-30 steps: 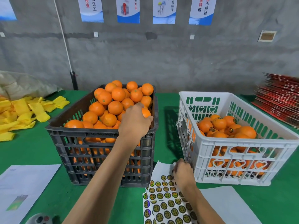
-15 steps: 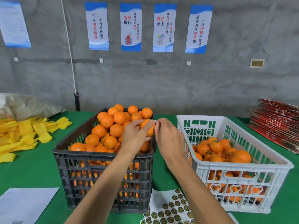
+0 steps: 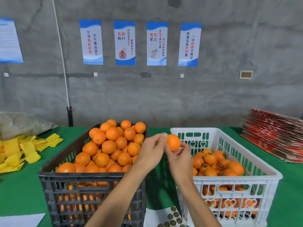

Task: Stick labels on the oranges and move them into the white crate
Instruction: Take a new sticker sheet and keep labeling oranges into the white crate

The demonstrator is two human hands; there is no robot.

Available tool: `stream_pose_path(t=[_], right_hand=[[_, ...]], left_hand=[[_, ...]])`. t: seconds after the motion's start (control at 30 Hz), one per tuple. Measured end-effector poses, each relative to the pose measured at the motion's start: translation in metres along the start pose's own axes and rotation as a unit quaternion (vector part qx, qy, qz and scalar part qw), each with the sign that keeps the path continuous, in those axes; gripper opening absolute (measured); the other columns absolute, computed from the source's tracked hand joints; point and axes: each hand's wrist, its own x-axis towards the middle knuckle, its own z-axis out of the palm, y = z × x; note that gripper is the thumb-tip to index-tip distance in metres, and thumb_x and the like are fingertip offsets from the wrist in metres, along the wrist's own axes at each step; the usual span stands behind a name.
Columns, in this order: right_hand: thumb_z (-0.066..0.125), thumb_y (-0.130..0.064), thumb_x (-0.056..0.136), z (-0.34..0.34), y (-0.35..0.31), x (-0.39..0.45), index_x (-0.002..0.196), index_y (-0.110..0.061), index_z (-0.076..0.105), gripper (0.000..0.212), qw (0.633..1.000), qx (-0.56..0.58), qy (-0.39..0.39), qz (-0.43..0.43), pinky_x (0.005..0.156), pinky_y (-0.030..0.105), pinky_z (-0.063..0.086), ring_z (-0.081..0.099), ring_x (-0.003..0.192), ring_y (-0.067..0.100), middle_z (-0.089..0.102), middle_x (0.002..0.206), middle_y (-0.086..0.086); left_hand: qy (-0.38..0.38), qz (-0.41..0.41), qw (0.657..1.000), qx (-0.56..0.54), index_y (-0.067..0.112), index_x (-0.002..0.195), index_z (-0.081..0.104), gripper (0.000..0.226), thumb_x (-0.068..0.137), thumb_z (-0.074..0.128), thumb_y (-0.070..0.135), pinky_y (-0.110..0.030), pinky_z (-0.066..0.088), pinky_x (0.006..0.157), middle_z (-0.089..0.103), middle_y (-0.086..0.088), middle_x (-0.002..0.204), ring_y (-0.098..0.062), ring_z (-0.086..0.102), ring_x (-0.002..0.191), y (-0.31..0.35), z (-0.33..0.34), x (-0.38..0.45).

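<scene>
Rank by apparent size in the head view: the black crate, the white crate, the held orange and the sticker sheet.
1. black crate and white crate: look alike, not ranked.
2. sticker sheet: partly cut off by the frame.
3. held orange, smallest.
</scene>
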Motion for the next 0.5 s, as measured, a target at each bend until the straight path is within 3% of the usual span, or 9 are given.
stream_pose_path(t=[0.07, 0.13, 0.2, 0.27, 0.33, 0.43, 0.5], right_hand=[[0.071, -0.052, 0.091, -0.010, 0.009, 0.008, 0.103, -0.007, 0.054, 0.050, 0.970, 0.208, 0.002, 0.129, 0.048, 0.029, 0.044, 0.050, 0.051, 0.015, 0.052, 0.064, 0.004], [0.069, -0.040, 0.096, -0.018, 0.014, 0.016, 0.093, -0.006, 0.056, 0.037, 0.898, 0.388, 0.047, 0.204, 0.041, 0.025, 0.040, 0.044, 0.045, 0.013, 0.051, 0.063, 0.005], [0.067, -0.027, 0.098, -0.026, 0.016, 0.027, 0.087, -0.004, 0.058, 0.027, 0.842, 0.468, 0.094, 0.249, 0.039, 0.021, 0.041, 0.046, 0.042, 0.010, 0.056, 0.068, 0.004], [0.065, -0.016, 0.099, -0.026, 0.017, 0.034, 0.089, -0.001, 0.061, 0.018, 0.844, 0.461, 0.091, 0.258, 0.041, 0.020, 0.045, 0.049, 0.043, 0.010, 0.059, 0.072, 0.007], [0.063, -0.008, 0.098, -0.017, 0.018, 0.034, 0.098, 0.000, 0.065, 0.009, 0.865, 0.440, 0.058, 0.236, 0.049, 0.022, 0.051, 0.053, 0.050, 0.010, 0.065, 0.082, 0.010], [0.061, -0.008, 0.100, 0.013, 0.019, 0.024, 0.105, -0.007, 0.067, 0.008, 0.887, 0.414, 0.002, 0.206, 0.053, 0.024, 0.055, 0.058, 0.053, 0.010, 0.071, 0.094, 0.010], [0.061, -0.008, 0.101, 0.037, 0.019, 0.014, 0.104, -0.010, 0.069, 0.009, 0.905, 0.379, -0.028, 0.192, 0.052, 0.025, 0.056, 0.062, 0.055, 0.013, 0.072, 0.095, 0.010]], left_hand=[[-0.044, -0.008, 0.998, -0.053, 0.037, 0.106, 0.071, 0.016, 0.103, 0.055, 0.039, -0.031, 0.056, 0.095, 0.074, 0.013, 0.104, -0.008, 0.069, 0.109, 0.003, 0.012, 0.004], [-0.028, 0.006, 0.998, -0.057, 0.034, 0.110, 0.069, 0.013, 0.101, 0.061, 0.034, -0.027, 0.055, 0.093, 0.074, 0.014, 0.109, -0.005, 0.069, 0.107, 0.002, 0.015, 0.007], [0.006, 0.015, 1.000, -0.010, 0.028, 0.114, 0.070, 0.016, 0.099, 0.065, 0.031, -0.016, 0.052, 0.085, 0.073, 0.016, 0.110, 0.002, 0.068, 0.103, -0.006, 0.010, 0.004], [0.022, 0.002, 0.999, 0.045, 0.028, 0.115, 0.067, 0.017, 0.098, 0.065, 0.030, -0.007, 0.049, 0.076, 0.071, 0.014, 0.115, 0.010, 0.064, 0.100, -0.017, -0.003, -0.001], [0.043, -0.024, 0.991, 0.122, 0.027, 0.120, 0.063, 0.022, 0.098, 0.065, 0.029, -0.009, 0.050, 0.075, 0.068, 0.008, 0.123, 0.008, 0.063, 0.103, -0.026, -0.025, -0.003], [0.044, -0.090, 0.938, 0.332, 0.016, 0.139, 0.052, 0.049, 0.095, 0.068, 0.030, -0.037, 0.049, 0.098, 0.055, -0.006, 0.139, -0.024, 0.055, 0.126, -0.040, -0.068, 0.013], [0.028, -0.170, 0.889, 0.423, 0.012, 0.144, 0.043, 0.062, 0.091, 0.071, 0.030, -0.046, 0.046, 0.100, 0.046, -0.016, 0.143, -0.038, 0.049, 0.129, -0.046, -0.095, 0.027]])
